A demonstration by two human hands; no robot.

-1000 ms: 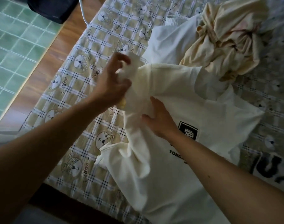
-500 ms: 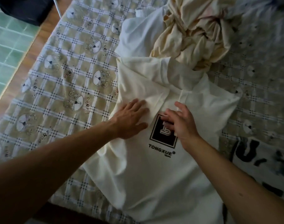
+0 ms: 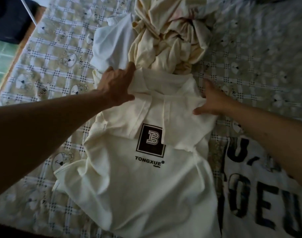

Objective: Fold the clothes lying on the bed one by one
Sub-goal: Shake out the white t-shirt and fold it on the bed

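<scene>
A cream T-shirt [image 3: 143,186] with a black square logo and the word TONGXUE lies on the bed in front of me, both sleeves folded in over its chest. My left hand [image 3: 116,85] lies flat on the shirt's upper left shoulder, fingers spread. At the upper right shoulder edge, my right hand [image 3: 211,100] presses down with straight fingers. Just beyond the collar sits a crumpled beige garment [image 3: 171,36], and a white garment [image 3: 112,43] lies to its left.
The bed has a checked sheet [image 3: 49,78] with round prints. A white cloth with large dark letters [image 3: 260,186] lies at the right. Beyond the bed's left edge are a wooden strip, green tiled floor [image 3: 0,66] and a dark object [image 3: 7,19].
Both hands slid from the shirt's chest by the logo up and apart to the two shoulders. The right sleeve now lies folded inward over the chest.
</scene>
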